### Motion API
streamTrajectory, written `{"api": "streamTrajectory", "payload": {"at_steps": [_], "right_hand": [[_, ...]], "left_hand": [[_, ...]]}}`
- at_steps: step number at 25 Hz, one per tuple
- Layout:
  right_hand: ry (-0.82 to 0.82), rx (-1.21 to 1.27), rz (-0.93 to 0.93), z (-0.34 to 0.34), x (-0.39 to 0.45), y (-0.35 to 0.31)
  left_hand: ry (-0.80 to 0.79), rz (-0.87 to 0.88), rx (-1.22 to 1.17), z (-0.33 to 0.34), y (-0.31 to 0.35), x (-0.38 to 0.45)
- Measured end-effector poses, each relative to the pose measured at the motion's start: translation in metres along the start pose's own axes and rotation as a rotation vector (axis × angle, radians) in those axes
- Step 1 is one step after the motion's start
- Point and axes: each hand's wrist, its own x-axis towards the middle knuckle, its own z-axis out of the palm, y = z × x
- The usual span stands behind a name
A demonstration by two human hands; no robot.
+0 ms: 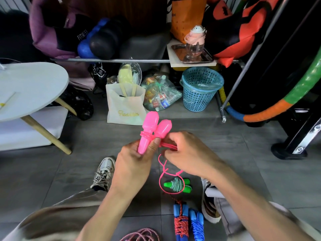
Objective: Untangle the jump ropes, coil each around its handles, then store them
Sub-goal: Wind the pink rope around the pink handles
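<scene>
Here, pink handles (152, 131) in left grip (133, 164), right (187, 155) pinching pink rope (169, 146); "Fashion", probably, on bag (126, 105).

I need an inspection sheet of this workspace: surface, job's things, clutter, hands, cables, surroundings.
Surface: grey tiled floor.
Job's things: pink jump rope partly coiled on its handles; green rope and blue-handled ropes coiled on floor; loose pink-white rope.
Clutter: white tote bag, blue basket.
Hands: left hand grips handles; right hand pinches cord.
Cables: nothing seen.
Surroundings: round white table, hula hoop.
</scene>
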Motion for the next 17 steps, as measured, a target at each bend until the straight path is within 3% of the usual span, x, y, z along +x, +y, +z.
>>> {"api": "streamTrajectory", "payload": {"at_steps": [2,6,10,13,17], "right_hand": [[-0.021,0.024,0.006,-0.001,0.0,0.0],[-0.199,0.376,0.091,-0.008,-0.001,0.006],[0.004,0.111,0.029,-0.006,-0.003,0.011],[0.067,0.103,0.023,-0.003,-0.007,0.006],[-0.047,0.19,0.049,-0.004,-0.002,0.001]], "left_hand": [[-0.046,-0.033,-0.057,-0.001,0.002,-0.001],[-0.157,-0.041,-0.096,-0.007,0.002,-0.001],[-0.224,-0.053,-0.125,-0.005,0.0,-0.002],[-0.226,-0.053,-0.166,-0.005,0.001,-0.003],[-0.092,0.016,-0.038,-0.005,0.001,0.001]]}}
